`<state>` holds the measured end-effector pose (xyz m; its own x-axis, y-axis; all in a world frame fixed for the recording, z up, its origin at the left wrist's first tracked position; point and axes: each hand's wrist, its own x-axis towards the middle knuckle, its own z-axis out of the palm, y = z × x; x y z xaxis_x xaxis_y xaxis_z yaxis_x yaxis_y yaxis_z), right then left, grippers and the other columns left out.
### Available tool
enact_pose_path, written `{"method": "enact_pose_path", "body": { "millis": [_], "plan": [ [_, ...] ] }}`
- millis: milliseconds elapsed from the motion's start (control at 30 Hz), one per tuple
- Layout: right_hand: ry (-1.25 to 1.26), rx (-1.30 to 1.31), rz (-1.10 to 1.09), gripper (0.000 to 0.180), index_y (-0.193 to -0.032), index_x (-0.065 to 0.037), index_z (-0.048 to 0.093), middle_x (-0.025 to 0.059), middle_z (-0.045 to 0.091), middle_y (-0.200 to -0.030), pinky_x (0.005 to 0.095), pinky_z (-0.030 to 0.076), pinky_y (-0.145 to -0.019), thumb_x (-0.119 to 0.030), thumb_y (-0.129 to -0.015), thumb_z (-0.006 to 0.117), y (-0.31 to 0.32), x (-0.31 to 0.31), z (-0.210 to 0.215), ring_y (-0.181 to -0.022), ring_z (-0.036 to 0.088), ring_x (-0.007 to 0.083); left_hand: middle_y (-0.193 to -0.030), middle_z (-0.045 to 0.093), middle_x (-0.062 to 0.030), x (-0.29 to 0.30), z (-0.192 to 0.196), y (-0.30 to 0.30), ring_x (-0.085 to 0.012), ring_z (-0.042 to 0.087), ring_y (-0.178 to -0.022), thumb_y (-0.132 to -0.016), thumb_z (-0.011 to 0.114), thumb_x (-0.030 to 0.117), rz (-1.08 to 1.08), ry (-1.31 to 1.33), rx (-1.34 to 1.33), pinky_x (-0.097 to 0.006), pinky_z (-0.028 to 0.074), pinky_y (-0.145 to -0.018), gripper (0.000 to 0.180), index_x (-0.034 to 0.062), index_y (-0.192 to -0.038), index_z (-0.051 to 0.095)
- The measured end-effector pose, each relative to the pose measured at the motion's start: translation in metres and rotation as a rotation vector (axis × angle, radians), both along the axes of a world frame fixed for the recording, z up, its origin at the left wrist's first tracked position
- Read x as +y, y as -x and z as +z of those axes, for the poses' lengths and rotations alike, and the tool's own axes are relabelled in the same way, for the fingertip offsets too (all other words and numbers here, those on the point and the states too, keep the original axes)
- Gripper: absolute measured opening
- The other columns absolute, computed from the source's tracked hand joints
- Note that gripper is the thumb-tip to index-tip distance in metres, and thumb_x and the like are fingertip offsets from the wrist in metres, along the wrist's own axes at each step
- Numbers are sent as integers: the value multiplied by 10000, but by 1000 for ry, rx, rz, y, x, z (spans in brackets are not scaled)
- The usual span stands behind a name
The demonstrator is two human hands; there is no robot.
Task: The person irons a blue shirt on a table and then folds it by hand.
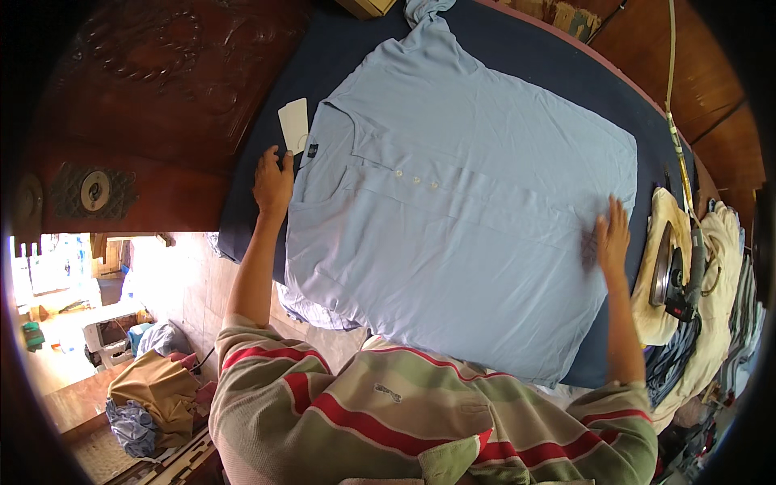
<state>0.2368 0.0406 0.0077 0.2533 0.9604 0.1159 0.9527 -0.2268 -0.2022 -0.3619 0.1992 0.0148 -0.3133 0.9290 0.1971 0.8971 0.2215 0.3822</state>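
Note:
A light blue button-placket shirt (453, 186) lies spread flat and slightly wrinkled on a dark blue covered table (255, 162). Its neckline points left and its hem lies to the right. My left hand (273, 182) is open beside the neckline, fingers apart, with the thumb close to a white hang tag (293, 117) looped near the neck label. At the hem, my right hand (613, 238) is open, its fingers stretched out over the fabric. One sleeve at the far side is bunched up.
An iron (671, 275) rests on a cream pad (656, 323) at the right, its cord (672, 65) hanging from above. Folded clothes (715, 299) are piled beyond it. Carved dark wood (153, 97) borders the left side. Crumpled brown cloth (158, 388) lies lower left.

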Motion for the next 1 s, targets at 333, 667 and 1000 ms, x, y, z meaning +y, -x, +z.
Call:
{"method": "enact_pose_path", "body": {
  "millis": [333,667,1000],
  "plan": [
    [-24,-88,-15,513,-1358,-113,394,157,328,-1429,460,184,-1074,-365,-913,438,45,-54,-12,-1328,263,342,-1107,611,-165,76,-14,23,-328,603,-986,-791,654,239,96,-40,-250,-416,465,-857,513,117,-1245,449],
    [8,-184,-72,532,-1383,-155,374,153,307,-1444,464,179,-1073,-386,-907,437,43,-56,-16,-1331,257,342,-1092,576,-121,-36,-12,1,-323,567,-989,-867,549,352,-99,-17,223,-470,466,-762,331,133,-1113,510],
    [62,-233,-89,587,-1404,-260,332,158,280,-1458,527,174,-1056,-528,-886,401,16,-34,-25,-1335,249,371,-853,639,-185,-4,-22,20,-396,617,-811,-938,394,272,-152,13,323,-498,482,-679,227,83,-953,518]
  ]
}}
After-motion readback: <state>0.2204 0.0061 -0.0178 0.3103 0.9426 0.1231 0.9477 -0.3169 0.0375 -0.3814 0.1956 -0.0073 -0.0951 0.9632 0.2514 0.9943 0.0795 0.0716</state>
